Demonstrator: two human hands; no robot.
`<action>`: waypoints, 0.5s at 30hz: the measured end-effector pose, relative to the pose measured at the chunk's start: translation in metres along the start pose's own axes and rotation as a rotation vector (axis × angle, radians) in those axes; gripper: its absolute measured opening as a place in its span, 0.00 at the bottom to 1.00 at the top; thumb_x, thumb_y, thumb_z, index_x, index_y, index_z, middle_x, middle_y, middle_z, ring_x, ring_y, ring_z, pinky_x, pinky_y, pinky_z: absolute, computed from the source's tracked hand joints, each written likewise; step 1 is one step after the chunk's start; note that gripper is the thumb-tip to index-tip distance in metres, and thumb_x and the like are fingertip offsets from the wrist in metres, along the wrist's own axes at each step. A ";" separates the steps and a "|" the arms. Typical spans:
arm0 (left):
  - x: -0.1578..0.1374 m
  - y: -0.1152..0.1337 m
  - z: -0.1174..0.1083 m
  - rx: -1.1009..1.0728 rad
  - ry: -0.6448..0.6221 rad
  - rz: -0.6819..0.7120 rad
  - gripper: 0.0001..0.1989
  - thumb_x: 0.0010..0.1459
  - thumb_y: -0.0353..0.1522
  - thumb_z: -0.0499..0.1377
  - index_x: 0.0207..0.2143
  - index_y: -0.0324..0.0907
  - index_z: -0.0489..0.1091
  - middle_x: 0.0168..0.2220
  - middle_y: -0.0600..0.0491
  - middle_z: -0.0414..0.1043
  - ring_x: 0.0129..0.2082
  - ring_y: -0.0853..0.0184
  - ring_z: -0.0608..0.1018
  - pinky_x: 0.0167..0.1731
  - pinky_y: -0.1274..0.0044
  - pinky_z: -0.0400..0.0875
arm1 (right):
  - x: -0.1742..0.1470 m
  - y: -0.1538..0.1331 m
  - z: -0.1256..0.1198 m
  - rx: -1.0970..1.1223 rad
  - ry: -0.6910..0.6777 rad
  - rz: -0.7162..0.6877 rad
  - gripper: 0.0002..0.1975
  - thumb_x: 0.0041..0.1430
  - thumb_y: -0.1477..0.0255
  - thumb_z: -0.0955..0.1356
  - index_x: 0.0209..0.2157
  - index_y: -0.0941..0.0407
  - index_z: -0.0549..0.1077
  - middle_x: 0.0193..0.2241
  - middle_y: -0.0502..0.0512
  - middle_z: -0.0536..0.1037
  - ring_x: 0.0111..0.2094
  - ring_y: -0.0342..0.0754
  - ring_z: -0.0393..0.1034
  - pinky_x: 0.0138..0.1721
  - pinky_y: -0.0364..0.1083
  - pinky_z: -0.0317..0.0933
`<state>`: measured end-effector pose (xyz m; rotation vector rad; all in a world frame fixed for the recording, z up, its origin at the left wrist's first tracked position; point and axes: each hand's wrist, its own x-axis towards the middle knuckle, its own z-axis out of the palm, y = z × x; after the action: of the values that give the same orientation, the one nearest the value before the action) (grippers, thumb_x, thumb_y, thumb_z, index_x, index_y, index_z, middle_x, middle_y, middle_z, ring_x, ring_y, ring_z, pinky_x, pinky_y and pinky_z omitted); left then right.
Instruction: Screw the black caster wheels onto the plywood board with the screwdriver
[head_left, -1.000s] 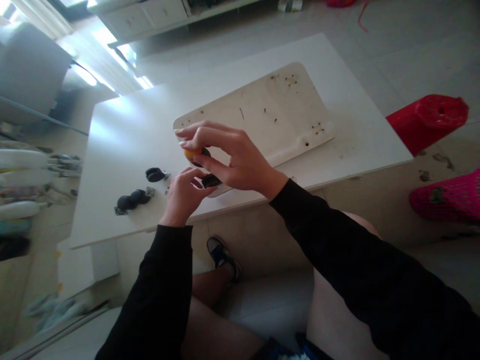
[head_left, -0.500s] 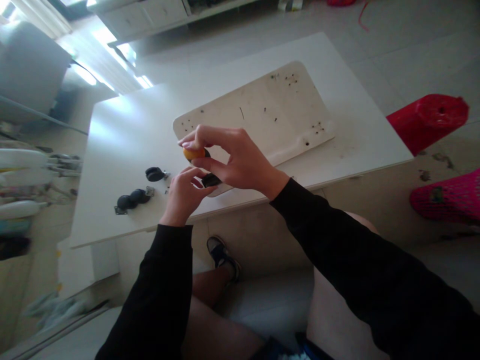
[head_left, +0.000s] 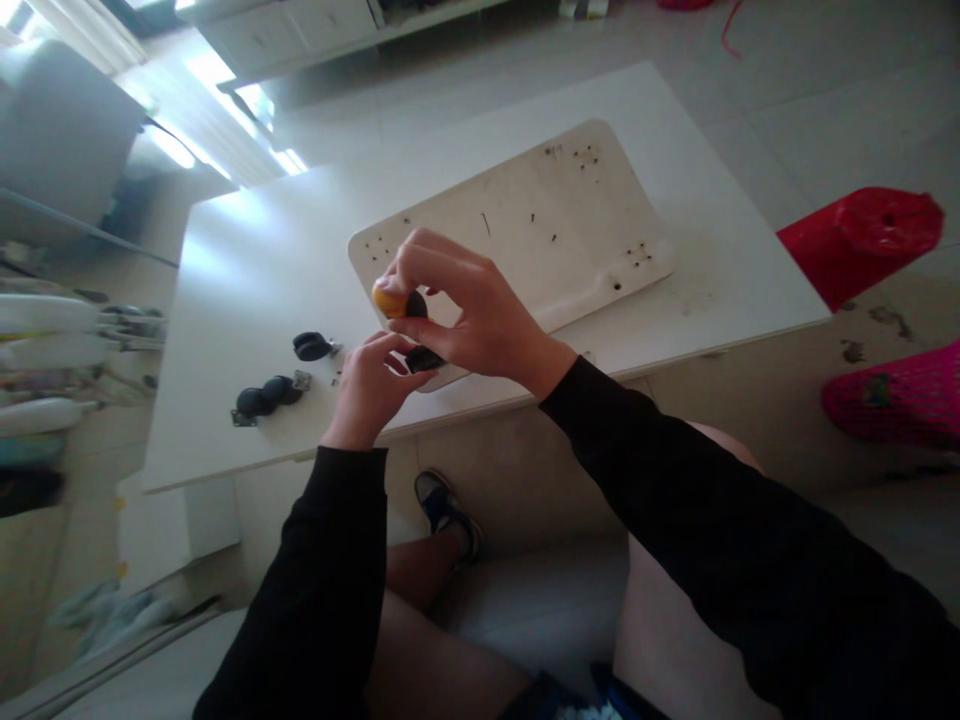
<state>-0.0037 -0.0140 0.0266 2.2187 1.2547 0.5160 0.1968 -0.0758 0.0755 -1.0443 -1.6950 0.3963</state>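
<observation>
My right hand [head_left: 469, 305] is closed around a screwdriver [head_left: 389, 300] with a yellow and black handle, above the near left corner of a cream panel [head_left: 480, 270]. The screwdriver's shaft and tip are hidden. Just below, my left hand [head_left: 369, 388] grips a black caster wheel [head_left: 425, 359] at that corner; its mounting plate is out of sight behind my fingers. Left of my left hand a loose caster [head_left: 310, 346] lies on the white table [head_left: 225, 290], and two more casters [head_left: 267, 396] lie together nearer the front edge.
Several small screws [head_left: 553, 238] lie on the panel, which has groups of holes near its corners. A red plastic stool [head_left: 859, 235] and a pink basket [head_left: 900, 395] stand to the right. A foot in a shoe [head_left: 446, 515] is under the table's near edge.
The fingers of my right hand have shifted on the screwdriver's handle, and more of its yellow and black shows. My left hand and the caster stay in place.
</observation>
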 end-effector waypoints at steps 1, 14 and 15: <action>0.000 0.000 0.000 0.000 -0.002 -0.002 0.15 0.45 0.30 0.78 0.28 0.45 0.74 0.30 0.56 0.77 0.25 0.67 0.77 0.26 0.74 0.72 | 0.000 -0.001 -0.001 -0.015 -0.007 0.027 0.06 0.66 0.72 0.68 0.44 0.51 0.71 0.48 0.56 0.80 0.48 0.50 0.74 0.52 0.52 0.72; -0.001 -0.003 0.001 0.000 -0.008 -0.004 0.13 0.47 0.30 0.77 0.30 0.43 0.76 0.32 0.57 0.77 0.24 0.70 0.76 0.29 0.75 0.72 | 0.005 0.011 -0.002 0.106 0.002 0.038 0.14 0.55 0.73 0.74 0.43 0.45 0.75 0.48 0.51 0.83 0.47 0.50 0.75 0.49 0.50 0.74; -0.001 -0.003 0.001 -0.002 -0.007 -0.002 0.13 0.47 0.30 0.77 0.30 0.43 0.76 0.32 0.56 0.77 0.24 0.70 0.76 0.29 0.75 0.72 | 0.005 0.010 -0.003 0.101 -0.009 0.038 0.13 0.56 0.73 0.74 0.43 0.46 0.76 0.48 0.51 0.82 0.48 0.49 0.75 0.49 0.49 0.74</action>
<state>-0.0055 -0.0139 0.0241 2.2153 1.2526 0.5082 0.2035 -0.0666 0.0723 -1.0030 -1.6478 0.5059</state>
